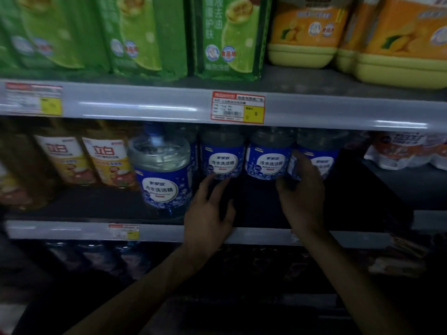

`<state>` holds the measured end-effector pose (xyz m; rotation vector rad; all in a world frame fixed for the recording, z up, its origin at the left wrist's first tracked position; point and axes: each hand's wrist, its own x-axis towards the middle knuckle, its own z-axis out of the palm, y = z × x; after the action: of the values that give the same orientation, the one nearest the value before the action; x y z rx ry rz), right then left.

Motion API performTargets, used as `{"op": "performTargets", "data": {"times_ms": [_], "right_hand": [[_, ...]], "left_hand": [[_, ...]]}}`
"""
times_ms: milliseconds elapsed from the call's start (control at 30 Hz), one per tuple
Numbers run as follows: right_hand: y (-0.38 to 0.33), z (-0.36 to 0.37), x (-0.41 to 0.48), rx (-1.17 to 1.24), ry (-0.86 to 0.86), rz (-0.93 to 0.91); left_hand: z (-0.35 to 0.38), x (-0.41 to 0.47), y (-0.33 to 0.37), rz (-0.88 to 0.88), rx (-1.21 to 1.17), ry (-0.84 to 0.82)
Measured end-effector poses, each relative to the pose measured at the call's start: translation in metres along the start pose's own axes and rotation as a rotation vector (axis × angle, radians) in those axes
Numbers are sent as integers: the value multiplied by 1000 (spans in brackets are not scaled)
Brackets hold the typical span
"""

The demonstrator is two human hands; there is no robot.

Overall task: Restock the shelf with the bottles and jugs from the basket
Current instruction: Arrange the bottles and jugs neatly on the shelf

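Observation:
Several clear jugs with blue labels stand on the dark middle shelf (pixel 72 232). One jug (pixel 162 180) stands forward at the left. Two more, a second jug (pixel 222 160) and a third jug (pixel 271 160), stand further back. My right hand (pixel 302 192) grips the left side of the rightmost jug (pixel 325 162), fingers on its label and thumb spread below. My left hand (pixel 208 211) is open above the shelf's front edge, its fingertips reaching the base of the second jug. The basket is out of view.
Yellow-labelled bottles (pixel 106 163) stand left of the jugs and white packs (pixel 408 151) at the right. The shelf above carries green packs (pixel 229 37) and orange jugs (pixel 304 32), with a price tag (pixel 238 107) on its rail. The bottom shelf holds dark bottles (pixel 92 257).

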<state>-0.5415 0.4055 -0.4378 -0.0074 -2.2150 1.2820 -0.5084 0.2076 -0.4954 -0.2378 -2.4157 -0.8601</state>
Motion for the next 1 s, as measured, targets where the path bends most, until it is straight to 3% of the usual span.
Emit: {"op": "performTargets", "data": {"times_ms": [167,333,533,667,1000], "right_hand": [[-43,34,-24,93,-312,19],[-67,84,-49,174,-651,112],[-72,128,-65,236,-632,89],[-66,138,-65,242,-585,85],[-59,137,-64,273,-588,70]], "left_hand": [[-63,-7,-19,168,-17,198],[-101,-8,-55,-43,-120,399],[-115,-10,-99,-421,-489,110],[-120,-3,-112,-435,-586,-58],[-119,0,-109,-441,-576,-6]]}}
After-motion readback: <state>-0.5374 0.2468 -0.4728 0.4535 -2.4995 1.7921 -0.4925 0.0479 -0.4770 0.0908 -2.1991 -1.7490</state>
